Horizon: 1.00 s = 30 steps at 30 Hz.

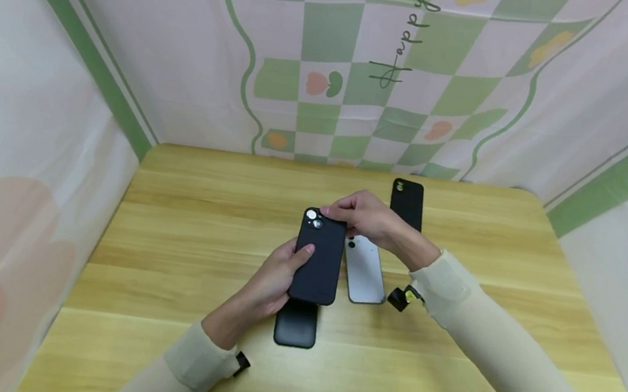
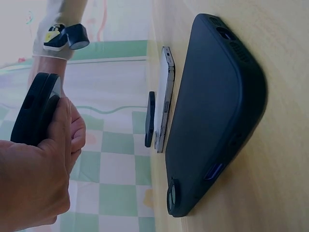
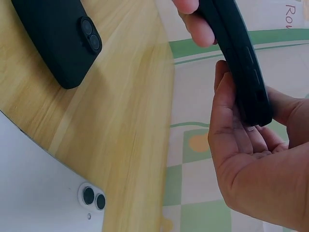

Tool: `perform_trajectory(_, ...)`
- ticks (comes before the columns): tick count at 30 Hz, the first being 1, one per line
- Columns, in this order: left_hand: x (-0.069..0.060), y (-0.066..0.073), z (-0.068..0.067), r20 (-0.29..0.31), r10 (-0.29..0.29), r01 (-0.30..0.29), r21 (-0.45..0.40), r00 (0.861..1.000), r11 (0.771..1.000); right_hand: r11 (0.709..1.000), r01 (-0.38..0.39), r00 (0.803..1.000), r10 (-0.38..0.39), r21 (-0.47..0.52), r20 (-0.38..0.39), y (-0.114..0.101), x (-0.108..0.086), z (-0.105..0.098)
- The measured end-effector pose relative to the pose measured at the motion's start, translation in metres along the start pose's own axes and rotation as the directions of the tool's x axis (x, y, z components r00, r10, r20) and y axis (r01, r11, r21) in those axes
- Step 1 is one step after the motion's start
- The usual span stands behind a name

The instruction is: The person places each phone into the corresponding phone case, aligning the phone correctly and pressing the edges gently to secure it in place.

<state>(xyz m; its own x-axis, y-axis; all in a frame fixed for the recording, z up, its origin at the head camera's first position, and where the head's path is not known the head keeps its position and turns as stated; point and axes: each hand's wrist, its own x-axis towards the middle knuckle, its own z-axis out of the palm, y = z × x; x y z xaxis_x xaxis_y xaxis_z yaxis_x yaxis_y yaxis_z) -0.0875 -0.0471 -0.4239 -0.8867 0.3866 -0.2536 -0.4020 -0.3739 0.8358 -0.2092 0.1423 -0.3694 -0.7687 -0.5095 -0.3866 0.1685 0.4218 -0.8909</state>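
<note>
Black phone case [image 1: 318, 261] is up off the wooden tabletop [image 1: 195, 221], in both hands, lens side toward the head camera. Can't tell if a phone sits inside it; left wrist view shows a pale strip along its edge. Left hand [image 1: 266, 278] is clamped on the long left side, thumb flat over the back, other fingers mostly hidden behind. Right hand [image 1: 378, 219] pinches the top end by the lens corner, thumb on one face, fingers on the other.

Around it: 1 second black case [image 1: 296, 326] lies on the table, lenses up, its far part hidden from my head view by the held one. 1 white phone [image 1: 364, 273] lies back up just right of that, 2 lenses; right hand covers part of its top end from above. 1 third black case [image 1: 407, 203] sits farther back, lower end blocked by the right hand and wrist.

I also see 2 wrist cameras [image 1: 397, 298], 2 pale sleeves [image 1: 469, 311], and a green-check backdrop [image 1: 332, 33] reading "Happy" behind the table.
</note>
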Motion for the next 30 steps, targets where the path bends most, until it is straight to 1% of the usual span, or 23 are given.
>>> perform_trajectory(8,0.0,0.001,0.001,-0.008,-0.013,0.013,-0.001,1.0,1.0,1.0,0.023,0.999,-0.024,0.021,0.027,0.004,0.001,-0.002)
perform_trajectory(14,0.002,0.0,0.001,-0.017,-0.017,0.017,-0.003,1.0,1.0,0.999,0.022,0.999,-0.023,0.043,0.023,0.005,0.001,-0.003)
perform_trajectory(19,0.002,-0.001,0.001,-0.021,-0.004,0.004,0.005,1.0,1.0,0.997,0.01,0.999,-0.012,0.079,0.029,0.008,0.0,-0.005)
perform_trajectory(25,-0.001,0.0,0.0,-0.062,0.027,-0.025,0.039,0.998,0.999,0.995,-0.014,0.999,0.01,0.096,0.045,0.012,-0.003,-0.011)
perform_trajectory(30,-0.002,0.001,-0.001,-0.06,0.024,-0.021,0.048,0.998,0.999,0.993,-0.004,0.998,-0.003,0.12,0.06,0.015,-0.006,-0.014)
